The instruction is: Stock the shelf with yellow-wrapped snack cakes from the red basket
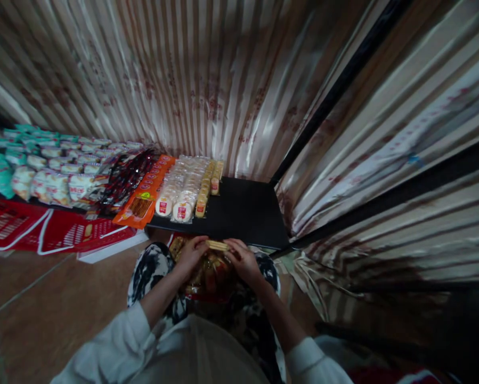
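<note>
Between my two hands is a small yellowish packaged biscuit (217, 245), pinched at its ends. My left hand (193, 252) grips its left end and my right hand (241, 257) its right end. Directly below, between my knees, a container of similar wrapped biscuits (211, 274) is partly covered by my hands. Ahead on the black shelf (247, 210), yellow biscuit packs (203, 197) stand in a narrow row. Left of them lie rows of round white packaged crackers (182, 209).
Farther left on the shelf are an orange snack bag (141, 200), dark red packets (129, 173), white packets (79, 184) and teal packets (1, 173). Red cartons (71, 232) lie below. Black posts (335, 101) and a striped plastic sheet (207, 80) stand behind and right.
</note>
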Tool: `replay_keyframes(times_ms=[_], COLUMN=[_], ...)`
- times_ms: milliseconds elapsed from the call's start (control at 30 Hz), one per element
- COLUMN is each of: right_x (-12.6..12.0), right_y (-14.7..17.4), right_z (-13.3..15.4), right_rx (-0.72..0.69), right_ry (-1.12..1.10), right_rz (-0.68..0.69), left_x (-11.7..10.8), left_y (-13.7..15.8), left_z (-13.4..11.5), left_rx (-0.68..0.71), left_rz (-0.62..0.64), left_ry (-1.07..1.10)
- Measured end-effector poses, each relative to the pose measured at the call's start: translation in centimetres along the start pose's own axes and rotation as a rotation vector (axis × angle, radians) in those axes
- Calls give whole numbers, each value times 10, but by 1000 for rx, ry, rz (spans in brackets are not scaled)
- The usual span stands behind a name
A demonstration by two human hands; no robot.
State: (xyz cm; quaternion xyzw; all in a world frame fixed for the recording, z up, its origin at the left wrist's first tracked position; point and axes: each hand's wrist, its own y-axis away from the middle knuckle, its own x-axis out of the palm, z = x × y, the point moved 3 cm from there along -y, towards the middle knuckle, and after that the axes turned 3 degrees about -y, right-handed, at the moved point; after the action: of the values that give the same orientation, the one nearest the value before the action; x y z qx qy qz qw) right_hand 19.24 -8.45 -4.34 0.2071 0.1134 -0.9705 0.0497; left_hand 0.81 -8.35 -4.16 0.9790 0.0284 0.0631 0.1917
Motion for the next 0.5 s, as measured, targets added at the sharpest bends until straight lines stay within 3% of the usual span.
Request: replay_keyframes(times_ms=[133, 233, 367, 500], right_x=[2, 2, -3, -8], right_y=[4, 6, 2, -6], right_z=[-10, -16, -15, -12], right_rx=[195, 321, 416, 454], right_ry=[-134, -326, -448, -531], right_rz=[-46, -42, -37, -63], left_x=[7, 12, 17, 20], left_y=[-3, -9, -14, -13], left_z=[-22, -28, -22, -8], left_rx=[-73, -37, 32, -56], left_rz=[131, 177, 96, 41], left_ry=[-94, -157, -188, -22])
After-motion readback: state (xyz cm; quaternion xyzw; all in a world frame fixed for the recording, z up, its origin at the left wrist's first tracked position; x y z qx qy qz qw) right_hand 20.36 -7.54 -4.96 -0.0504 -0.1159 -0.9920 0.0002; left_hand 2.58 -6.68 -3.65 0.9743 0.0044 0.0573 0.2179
